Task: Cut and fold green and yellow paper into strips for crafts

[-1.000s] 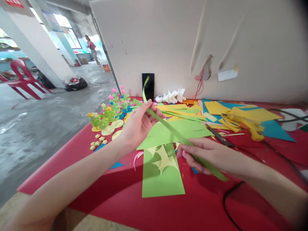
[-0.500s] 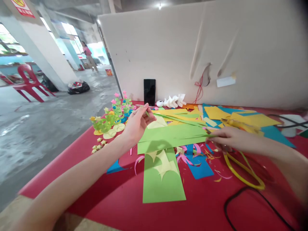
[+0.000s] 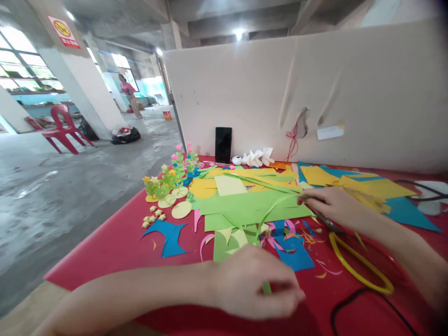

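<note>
My left hand [image 3: 257,284] is low over the near part of the table, blurred, its fingers loosely bent with a gap between them; nothing shows in its grasp. Through the gap I see green. My right hand [image 3: 322,203] pinches the ends of thin green paper strips [image 3: 264,181]; one strip curls down to the left above a wide green sheet [image 3: 245,204]. Under the right hand lie scissors [image 3: 362,266] with yellow loop handles, the blades partly hidden. A cream sheet [image 3: 230,185] lies behind the wide green one.
Paper plants [image 3: 159,188], small folded stars [image 3: 153,218] and cream discs [image 3: 181,210] stand left. Blue scraps [image 3: 171,238] and pink curls lie around. A phone [image 3: 223,144] leans on the board behind. Yellow sheets [image 3: 378,185] and a black cord [image 3: 345,305] are right.
My left hand has dropped from the strips at the back to the near side and is off them. The right hand still pinches the strips. The camera view has tilted up and left.
</note>
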Tool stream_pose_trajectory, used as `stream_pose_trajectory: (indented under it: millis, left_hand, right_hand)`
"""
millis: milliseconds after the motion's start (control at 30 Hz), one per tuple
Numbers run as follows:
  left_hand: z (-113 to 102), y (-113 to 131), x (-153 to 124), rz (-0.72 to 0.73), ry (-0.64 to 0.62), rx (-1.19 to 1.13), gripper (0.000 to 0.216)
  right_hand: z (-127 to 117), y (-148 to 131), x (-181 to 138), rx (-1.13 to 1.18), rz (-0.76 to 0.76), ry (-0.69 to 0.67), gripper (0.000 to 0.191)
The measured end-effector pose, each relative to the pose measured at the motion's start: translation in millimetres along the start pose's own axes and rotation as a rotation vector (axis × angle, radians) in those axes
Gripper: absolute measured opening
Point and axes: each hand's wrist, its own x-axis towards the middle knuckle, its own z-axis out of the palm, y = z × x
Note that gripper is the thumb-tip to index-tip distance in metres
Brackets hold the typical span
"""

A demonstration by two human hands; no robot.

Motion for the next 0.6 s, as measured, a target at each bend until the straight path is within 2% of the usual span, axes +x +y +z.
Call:
stream_pose_trajectory:
  millis: [33, 67, 133, 200, 333, 467, 600]
  left_hand:
    - [7, 3, -3, 0.085, -0.054, 0.125, 0.028]
    - [10, 5, -6, 0.108, -0.106, 0.221, 0.031]
    - [10, 7, -12, 0.083, -0.139, 0.328, 0.022]
    - [4, 8, -18, -0.016, -0.126, 0.36, 0.017]
    - [-4, 5, -34, -0.252, -0.121, 0.306, 0.03]
    - [3, -1, -48, -0.295, -0.023, 0.266, 0.049]
    - [11, -7, -53, -0.227, 0.073, 0.199, 0.056]
  right_hand:
    - [1, -3, 1, 0.004, -0.015, 0.016, 0.028]
    - [2, -7, 3, 0.006, -0.028, 0.031, 0.029]
    - [1, -13, 6, 0.003, -0.047, 0.057, 0.035]
    - [-4, -20, 13, -0.013, -0.061, 0.078, 0.042]
    - [-12, -28, 40, -0.069, -0.043, 0.109, 0.04]
    - [-6, -21, 80, -0.138, 0.037, 0.112, 0.033]
    - [13, -3, 106, -0.24, 0.073, 0.076, 0.028]
